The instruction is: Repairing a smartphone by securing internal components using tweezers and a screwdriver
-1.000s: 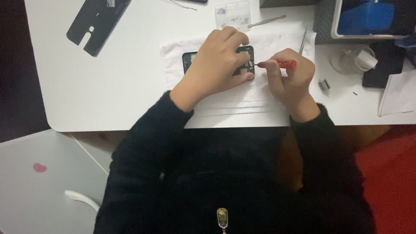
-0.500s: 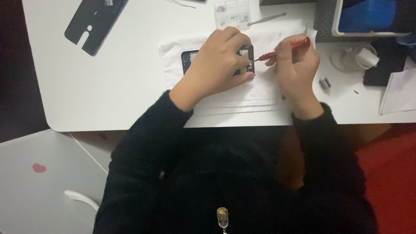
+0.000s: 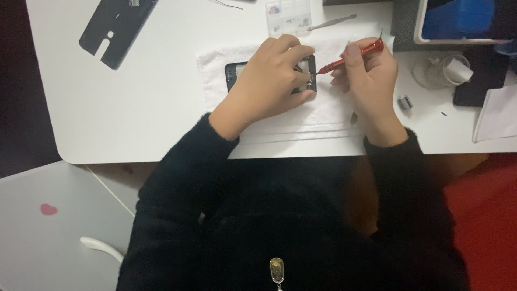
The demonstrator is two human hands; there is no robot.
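The left hand [image 3: 272, 81] lies palm down over a small dark phone [image 3: 232, 74], fingers spread and curled across it, pinning it flat rather than grasping it; the thumb rests along the phone's near edge. Just to its right, the right hand [image 3: 366, 75] is closed in a pen-like grip on a slim red screwdriver [image 3: 353, 56], whose thin metal tip slants down and left to the phone's right end, just beside the left fingertips. The phone lies on a white towel [image 3: 212, 73] spread at the middle of the white table [image 3: 134, 118], and most of the phone is hidden under the left hand, so only its left end and a strip of its open right end show.

At the far left, well apart from the hands, a flat black panel [image 3: 116, 27] with a notch cut in it lies tilted near the table's back edge. Behind the towel stands a small clear box [image 3: 289, 13] with tiny parts inside, and right of it a thin metal tool [image 3: 331, 22] lies on the table. Near the right wrist a small dark bit [image 3: 353, 117] sits on the towel's edge. Further right, a small grey metal piece [image 3: 405, 102] rests on the table, with a clear round container [image 3: 436, 70] behind it. A white tray [image 3: 417, 29] holding something blue sits at the back right corner, and a black object [image 3: 479, 81] and white paper [image 3: 495, 116] lie at the right edge. Both arms wear black fuzzy sleeves [image 3: 177, 178].
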